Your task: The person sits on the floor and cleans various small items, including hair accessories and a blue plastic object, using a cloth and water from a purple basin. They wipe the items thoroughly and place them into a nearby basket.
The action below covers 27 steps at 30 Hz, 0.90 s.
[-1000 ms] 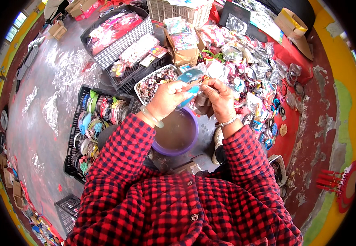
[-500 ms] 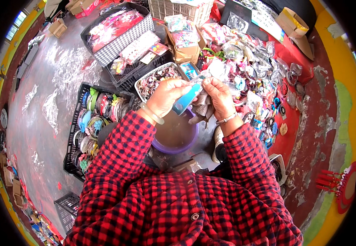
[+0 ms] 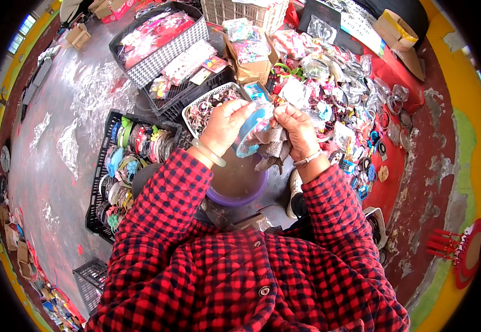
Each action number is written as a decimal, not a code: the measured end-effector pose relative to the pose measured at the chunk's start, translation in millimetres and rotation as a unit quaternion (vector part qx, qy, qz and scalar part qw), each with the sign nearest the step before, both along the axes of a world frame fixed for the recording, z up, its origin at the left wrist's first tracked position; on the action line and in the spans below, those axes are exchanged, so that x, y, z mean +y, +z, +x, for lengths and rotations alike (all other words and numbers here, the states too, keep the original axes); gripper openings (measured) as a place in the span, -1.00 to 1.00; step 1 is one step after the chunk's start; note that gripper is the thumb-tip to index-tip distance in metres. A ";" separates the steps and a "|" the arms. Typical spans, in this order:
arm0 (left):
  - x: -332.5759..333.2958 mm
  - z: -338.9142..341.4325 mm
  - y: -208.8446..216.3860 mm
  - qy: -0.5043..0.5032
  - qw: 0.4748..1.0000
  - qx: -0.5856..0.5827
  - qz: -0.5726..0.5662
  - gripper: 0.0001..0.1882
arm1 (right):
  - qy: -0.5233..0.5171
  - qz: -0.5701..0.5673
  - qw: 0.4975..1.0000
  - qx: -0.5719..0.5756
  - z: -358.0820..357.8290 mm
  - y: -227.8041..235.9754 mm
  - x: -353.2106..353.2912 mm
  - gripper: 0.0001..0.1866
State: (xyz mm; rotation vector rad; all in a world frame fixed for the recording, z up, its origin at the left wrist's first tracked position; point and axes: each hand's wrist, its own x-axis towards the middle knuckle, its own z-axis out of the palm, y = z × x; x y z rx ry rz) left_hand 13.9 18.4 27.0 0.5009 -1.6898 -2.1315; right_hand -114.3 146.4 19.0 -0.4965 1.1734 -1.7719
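My left hand (image 3: 221, 129) is closed, with thumb and fingers pinching the edge of a clear plastic packet with a blue card (image 3: 250, 128). A damp-looking grey-brown cloth (image 3: 273, 145) hangs from my right hand (image 3: 300, 134), whose thumb and fingers are closed on it beside the packet's right edge. The cloth overlaps the lower part of the packet. What is inside the packet is too small to make out. Both hands are above a purple basin (image 3: 263, 185) of murky brown water.
A black crate (image 3: 92, 213) of headbands stands at left, and a white basket (image 3: 189, 117) of hair accessories lies beyond the basin. Bagged accessories (image 3: 329, 99) are heaped on red cloth at right. A patterned bin (image 3: 168, 51) and a cardboard box (image 3: 253, 72) stand at the back.
The blue-carded packet has turned in my left hand, showing a broader face. My right hand has brought the cloth across its lower part.
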 end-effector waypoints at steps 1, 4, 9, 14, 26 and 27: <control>1.0 0.3 2.6 0.001 1.000 -0.005 -0.017 -0.78 | -0.003 -0.007 1.000 -0.005 0.3 -0.2 -0.2 -0.90; 4.8 0.3 6.8 0.024 0.997 0.004 -0.068 -0.79 | -0.007 -0.004 1.000 0.012 0.1 -1.9 -0.4 -0.87; -2.0 -8.6 -20.7 0.106 0.957 0.067 -0.261 -0.86 | 0.005 -0.002 0.999 0.033 2.8 2.5 0.0 -0.85; -0.2 -8.7 -17.9 0.108 0.961 0.065 -0.247 -0.85 | 0.006 -0.008 0.999 0.044 4.1 4.9 0.7 -0.84; -26.8 -3.8 -18.0 0.171 0.974 0.038 -0.142 -0.79 | -0.030 -0.010 0.999 0.018 -24.7 18.2 13.5 -0.87; -40.5 -1.2 -25.0 0.178 0.975 0.038 -0.125 -0.81 | -0.033 0.010 0.999 0.018 -32.4 17.3 15.4 -0.89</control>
